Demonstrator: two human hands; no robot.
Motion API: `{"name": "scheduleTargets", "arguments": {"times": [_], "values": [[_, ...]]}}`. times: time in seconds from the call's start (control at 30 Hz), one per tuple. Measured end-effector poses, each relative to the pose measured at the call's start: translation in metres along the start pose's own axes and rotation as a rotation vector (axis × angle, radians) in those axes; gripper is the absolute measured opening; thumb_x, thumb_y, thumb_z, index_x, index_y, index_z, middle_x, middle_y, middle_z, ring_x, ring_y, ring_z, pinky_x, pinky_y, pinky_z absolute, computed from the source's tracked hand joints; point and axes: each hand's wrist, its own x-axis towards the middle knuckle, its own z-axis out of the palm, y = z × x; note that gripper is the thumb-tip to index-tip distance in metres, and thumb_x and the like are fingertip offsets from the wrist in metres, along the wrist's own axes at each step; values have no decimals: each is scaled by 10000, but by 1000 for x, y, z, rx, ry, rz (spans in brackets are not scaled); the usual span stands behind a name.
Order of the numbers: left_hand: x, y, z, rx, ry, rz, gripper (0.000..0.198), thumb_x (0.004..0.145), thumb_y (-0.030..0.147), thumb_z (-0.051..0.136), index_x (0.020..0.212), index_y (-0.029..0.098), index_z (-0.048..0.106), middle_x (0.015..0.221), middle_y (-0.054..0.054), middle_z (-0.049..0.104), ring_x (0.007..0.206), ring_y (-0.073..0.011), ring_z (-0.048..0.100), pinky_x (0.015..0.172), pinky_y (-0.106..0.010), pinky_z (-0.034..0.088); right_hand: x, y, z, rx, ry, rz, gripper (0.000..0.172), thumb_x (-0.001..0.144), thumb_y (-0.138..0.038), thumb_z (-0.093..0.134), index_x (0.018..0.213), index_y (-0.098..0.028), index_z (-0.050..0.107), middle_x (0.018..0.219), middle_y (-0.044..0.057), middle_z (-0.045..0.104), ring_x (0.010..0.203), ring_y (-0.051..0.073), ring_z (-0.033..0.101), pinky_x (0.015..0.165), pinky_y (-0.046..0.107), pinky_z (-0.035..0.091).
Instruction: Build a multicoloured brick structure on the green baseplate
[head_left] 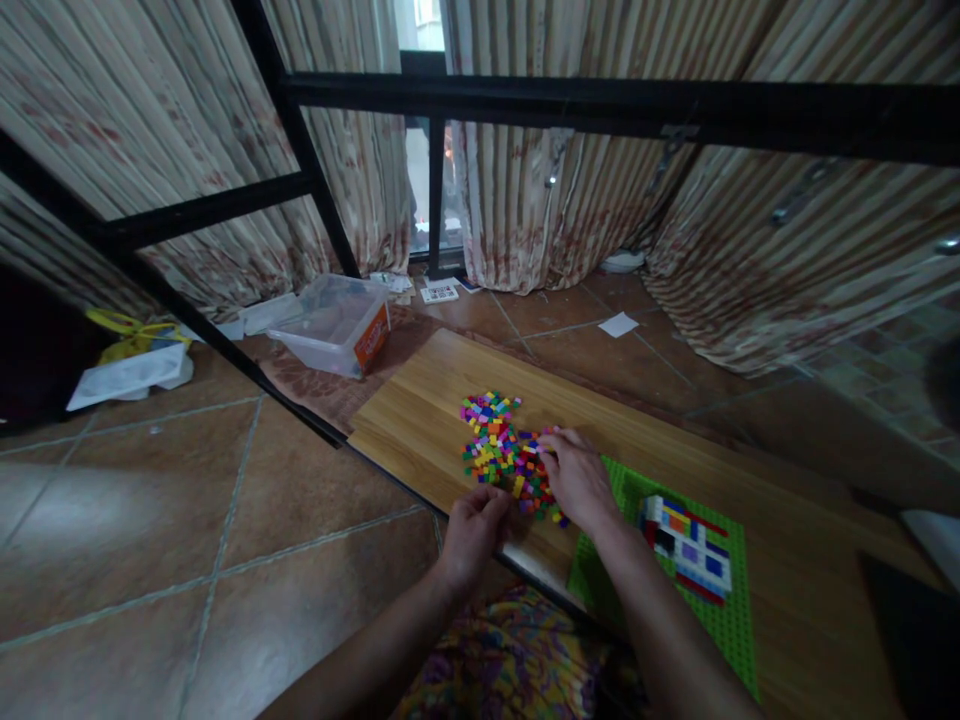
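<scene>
Taking the pile of loose bricks (pixel 493 462) as the centre of the clock, the step in hand looks like sorting or picking through small pieces. The pile spreads across the worktop (pixel 416 400) in many colours, ragged at the edges.

The right hand (pixel 581 485) lies between three and four o'clock, its fingers bent and their tips down at the rim of the pile. Whether they pinch a brick cannot be told, since the fingers cover the spot. The left hand (pixel 474 530) sits at seven o'clock, just beside the pile over the near edge of the worktop, thumb and fingers curled close together; if a brick is between them, it is too small to make out.

At four o'clock, partly under the right forearm, lies a green baseplate (pixel 733 622) with a low brick model (pixel 694 555) on it, mostly white, blue and red. At ten o'clock, off the worktop, stands a clear plastic box (pixel 321 338).

As a judgement, the next move calls for a fine fingertip grip on one brick, lifting it free without scattering its neighbours. If that brick were meant for the model, it would need turning studs-up and lining up squarely before being pressed down.
</scene>
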Motion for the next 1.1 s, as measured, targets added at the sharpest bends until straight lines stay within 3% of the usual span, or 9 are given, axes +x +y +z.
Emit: {"name": "scheduleTargets", "arguments": {"times": [0.2, 0.43, 0.67, 1.1], "values": [[-1, 4, -4, 52, -16, -1, 313, 716, 464, 640, 700, 166, 547, 499, 60, 461, 428, -47, 364, 430, -191, 219, -5, 11, -9, -45, 45, 73, 227, 891, -202, 485, 954, -206, 703, 1013, 78, 607, 930, 216, 567, 861, 333, 448], [-4, 8, -2, 73, -32, -1, 317, 721, 468, 631, 690, 169, 532, 489, 71, 428, 422, -43, 335, 432, -192, 223, 7, -7, -2, -38, -36, -93, 281, 866, -157, 514, 1016, -256, 731, 1092, 83, 594, 1022, 238, 522, 906, 356, 420], [-4, 8, -3, 72, -34, 3, 303, 694, 456, 652, 700, 173, 545, 501, 72, 433, 424, -44, 345, 429, -191, 236, 12, 3, -2, -100, -106, -162, 316, 855, -125, 506, 1024, -272, 729, 1120, 88, 594, 1011, 243, 504, 883, 359, 421], [-1, 11, 0, 118, -35, -4, 344, 688, 488, 667, 718, 157, 578, 529, 47, 498, 454, -57, 400, 454, -190, 292, -2, -6, -4, -52, 18, -76, 210, 888, -163, 497, 915, -211, 700, 1199, 103, 575, 1073, 268, 488, 933, 412, 417]]}}
